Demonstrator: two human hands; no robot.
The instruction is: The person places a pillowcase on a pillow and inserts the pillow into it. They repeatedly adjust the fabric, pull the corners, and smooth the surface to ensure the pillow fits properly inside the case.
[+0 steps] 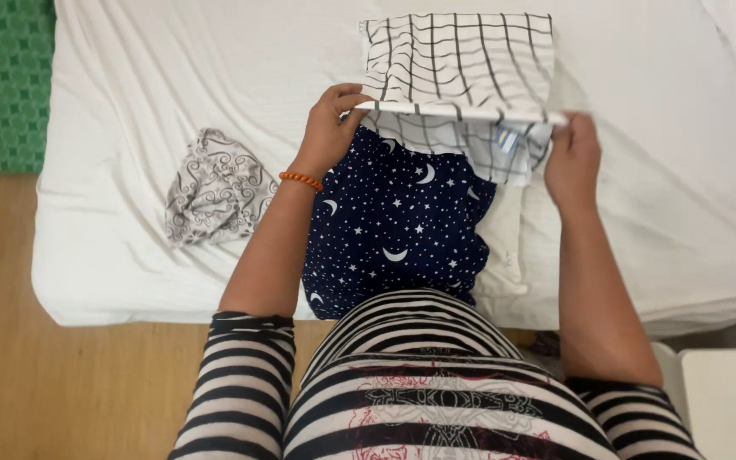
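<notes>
Head view: left hand (332, 121) and right hand (571, 158) each pinch an end of the folded edge of the white grid-checked cloth (460, 64), held over the bed (129, 85) above a navy star-print cloth (393, 226); it looks light, limp, best gripped at corners.

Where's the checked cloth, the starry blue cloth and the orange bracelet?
White black-checked cloth (462, 60), head view, middle of its upper flat part.
Dark blue star-and-moon cloth (393, 226), head view, its centre.
Orange bead bracelet (301, 179), head view, on the left wrist.
</notes>
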